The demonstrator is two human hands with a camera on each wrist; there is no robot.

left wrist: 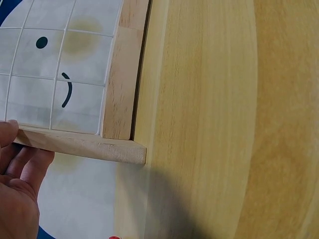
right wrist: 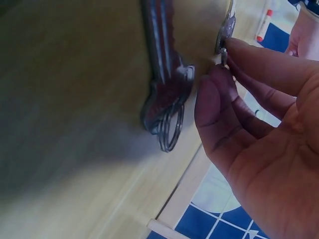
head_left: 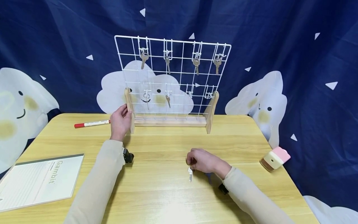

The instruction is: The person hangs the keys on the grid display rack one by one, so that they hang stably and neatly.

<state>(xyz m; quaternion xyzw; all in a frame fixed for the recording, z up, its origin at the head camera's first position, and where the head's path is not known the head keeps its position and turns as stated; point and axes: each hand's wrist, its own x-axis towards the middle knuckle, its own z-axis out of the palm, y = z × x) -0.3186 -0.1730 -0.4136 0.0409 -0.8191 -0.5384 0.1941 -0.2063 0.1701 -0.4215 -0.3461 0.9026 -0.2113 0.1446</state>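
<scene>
A white wire grid rack (head_left: 179, 81) on a wooden stand (head_left: 170, 123) stands at the back of the table, with keys hanging from several of its hooks. My left hand (head_left: 121, 122) grips the left wooden upright (left wrist: 82, 144), thumb on one side and fingers on the other. Low over the table, my right hand (head_left: 203, 160) pinches the small ring of a silver key (head_left: 190, 174) between thumb and fingertips; the blade points toward me. Another key (right wrist: 164, 84) with a ring lies on the table under the right wrist, mostly shaded in the head view.
Two lower-right hooks (head_left: 209, 95) on the grid hold no key. A red-capped marker (head_left: 92, 123) lies left of the rack, and a notepad (head_left: 42, 182) is at the front left. A pink, cream and brown block-shaped object (head_left: 275, 159) stands by the table's right edge.
</scene>
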